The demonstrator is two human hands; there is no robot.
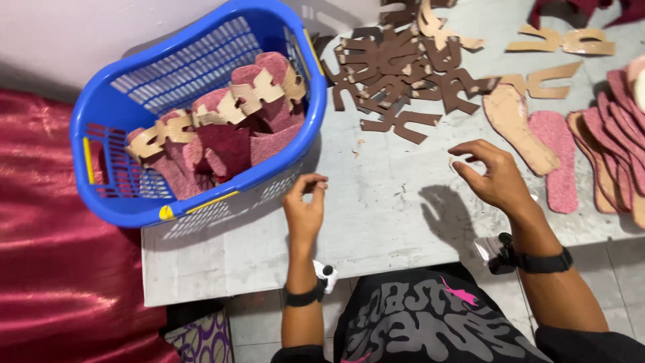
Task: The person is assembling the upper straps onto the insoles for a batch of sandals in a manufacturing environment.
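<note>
My left hand (304, 210) hovers over the grey table (376, 215) just beside the blue plastic basket (134, 87), fingers curled loosely with nothing in them. My right hand (490, 176) is raised over the table's middle, fingers bent and apart, also holding nothing. It is nearest a tan shoe insole (517, 124) and a pink insole (559, 158) lying flat to its right. The basket holds several pink insoles and tan strap cutouts (222, 111).
A heap of brown strap cutouts (396, 70) lies at the table's back. More tan cutouts (561, 40) and a fanned row of pink insoles (618, 134) sit at the right. Red shiny cloth (54, 235) covers the left side.
</note>
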